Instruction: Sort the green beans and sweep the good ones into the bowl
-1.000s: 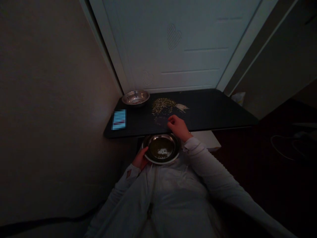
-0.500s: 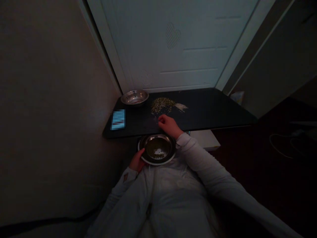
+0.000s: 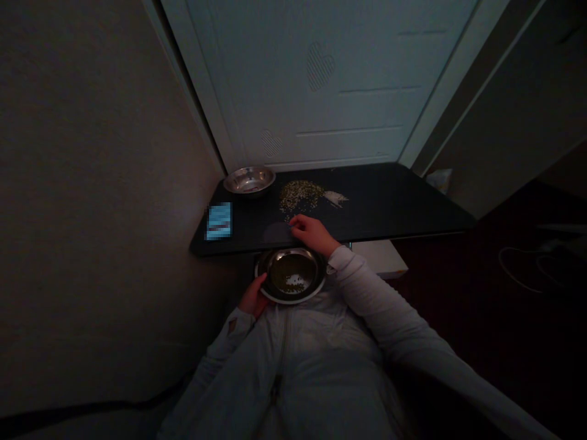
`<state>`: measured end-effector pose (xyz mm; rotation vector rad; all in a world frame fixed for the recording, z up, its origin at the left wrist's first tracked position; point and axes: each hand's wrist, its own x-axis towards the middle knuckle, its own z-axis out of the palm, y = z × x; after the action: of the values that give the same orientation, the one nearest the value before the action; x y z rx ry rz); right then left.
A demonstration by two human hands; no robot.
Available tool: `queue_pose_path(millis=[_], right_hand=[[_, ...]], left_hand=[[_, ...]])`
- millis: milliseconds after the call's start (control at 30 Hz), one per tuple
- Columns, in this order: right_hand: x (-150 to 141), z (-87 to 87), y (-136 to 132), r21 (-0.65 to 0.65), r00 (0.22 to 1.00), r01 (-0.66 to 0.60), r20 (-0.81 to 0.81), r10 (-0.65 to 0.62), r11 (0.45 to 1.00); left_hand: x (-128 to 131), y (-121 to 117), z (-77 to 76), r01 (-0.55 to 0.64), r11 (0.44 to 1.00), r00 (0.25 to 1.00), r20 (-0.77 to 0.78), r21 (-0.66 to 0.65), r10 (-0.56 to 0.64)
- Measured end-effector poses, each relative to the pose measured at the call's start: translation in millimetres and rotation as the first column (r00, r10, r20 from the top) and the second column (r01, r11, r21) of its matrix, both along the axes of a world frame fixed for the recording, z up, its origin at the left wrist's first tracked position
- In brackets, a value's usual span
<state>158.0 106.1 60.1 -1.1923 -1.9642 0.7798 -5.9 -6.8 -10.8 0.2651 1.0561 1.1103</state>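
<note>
My left hand point(image 3: 254, 296) grips the rim of a metal bowl point(image 3: 292, 299) held low in front of my body, thumb over the edge. Small green beans point(image 3: 293, 284) lie in its bottom. Over the near edge of the dark table point(image 3: 389, 208), my right hand point(image 3: 312, 232) has its fingertips pinched together; what they hold, if anything, is too small to make out. Just beyond those fingers spreads a pile of mixed pale and green beans point(image 3: 300, 194). A small heap of pale, whitish pieces point(image 3: 335, 198) adjoins the pile on its right.
A second metal bowl point(image 3: 250, 181) stands at the table's back left corner. A pixelated light-blue rectangle point(image 3: 219, 220) lies at the left edge. Behind the table is a white door point(image 3: 312, 110); below it, a white box point(image 3: 380, 258).
My right hand has shifted slightly toward me and to the left, its fingers still pinched. My left hand and the bowl are nearly unmoved.
</note>
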Motion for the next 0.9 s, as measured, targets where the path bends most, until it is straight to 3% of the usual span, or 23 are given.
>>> queue_pose_path(millis=[900], right_hand=[[5.5,-3.8,0.9,-0.036,0.997,-0.070,-0.039,0.068,0.997]], left_hand=[[0.3,0.6,1.6,-0.010,1.000,1.000,-0.026,-0.021,0.010]])
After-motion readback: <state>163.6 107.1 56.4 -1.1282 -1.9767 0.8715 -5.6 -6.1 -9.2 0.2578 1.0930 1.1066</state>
